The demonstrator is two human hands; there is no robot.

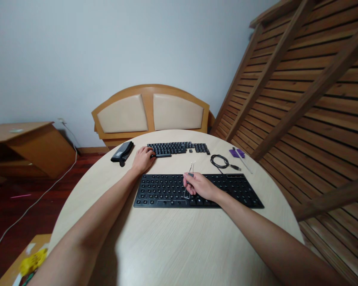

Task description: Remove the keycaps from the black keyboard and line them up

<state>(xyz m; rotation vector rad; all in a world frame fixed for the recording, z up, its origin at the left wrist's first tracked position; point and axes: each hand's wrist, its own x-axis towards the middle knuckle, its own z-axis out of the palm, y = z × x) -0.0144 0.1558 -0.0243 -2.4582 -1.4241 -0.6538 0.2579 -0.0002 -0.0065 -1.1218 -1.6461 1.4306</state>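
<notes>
A black keyboard base (167, 203) with most of its keycaps off lies across the table in front of me, its bare key posts showing. Above its middle, my right hand (201, 186) is closed around the dark handle of a wire keycap puller (192, 167), the wire prongs pointing away from me. Behind the base, loose black keycaps (171, 148) lie grouped in keyboard rows. At their front left corner rests my left hand (143, 160), fingers bent with the tips on a dark keycap (152, 156). Beside these fingers is the long space bar keycap (163, 155).
A black pouch (122, 151) lies left of the keycaps. To the right are a coiled USB cable (220, 161), a purple item (238, 152) and a thin rod (244, 161). The round table (155, 246) stands near a wooden slatted frame (310, 99) and a headboard (150, 91).
</notes>
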